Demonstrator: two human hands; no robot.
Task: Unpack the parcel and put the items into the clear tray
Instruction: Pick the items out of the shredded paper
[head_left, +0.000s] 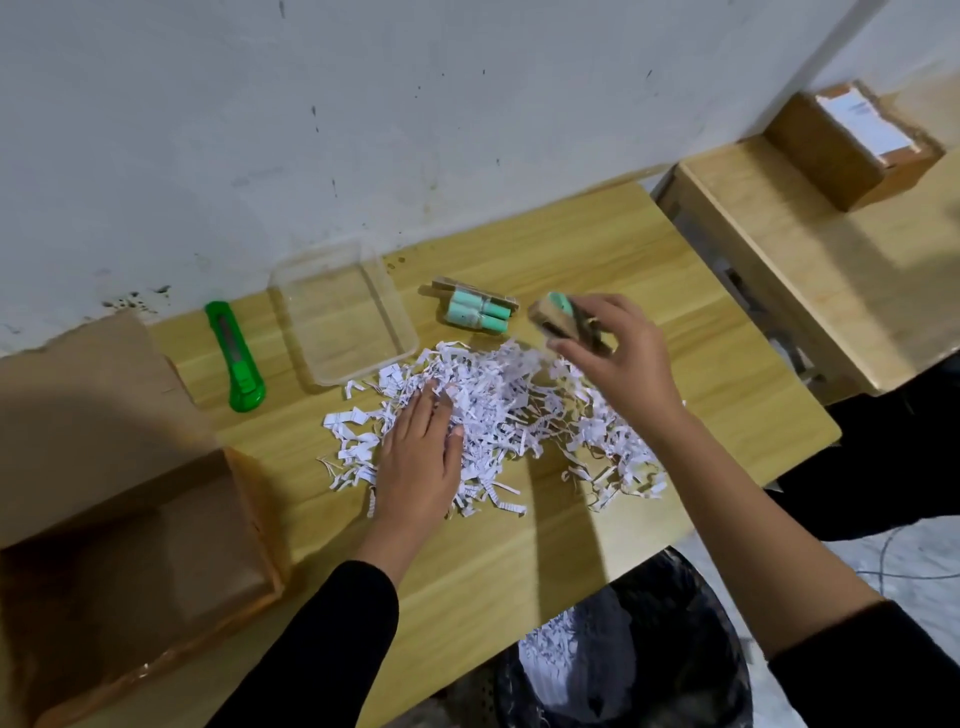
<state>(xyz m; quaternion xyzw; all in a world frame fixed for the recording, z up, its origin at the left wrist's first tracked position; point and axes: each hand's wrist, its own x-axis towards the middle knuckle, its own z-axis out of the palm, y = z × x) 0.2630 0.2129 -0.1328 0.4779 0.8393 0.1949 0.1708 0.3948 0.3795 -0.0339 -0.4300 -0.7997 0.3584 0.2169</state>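
Observation:
A heap of white shredded paper (509, 415) lies on the wooden table. My left hand (418, 462) rests flat on its left side, fingers straight. My right hand (618, 353) is raised above the heap's right edge and grips a small item of brown card with mint-green rolls (558, 317), blurred by motion. A second pack of mint-green rolls (478, 312) lies on the table just right of the clear tray (410, 332), which holds nothing. The opened cardboard parcel (124, 545) stands at the lower left.
A green utility knife (236, 358) lies left of the tray. A black-lined waste bin (634, 649) with some shreds stands below the table's front edge. Another cardboard box (852, 150) sits on a second table at the upper right. A wall runs behind.

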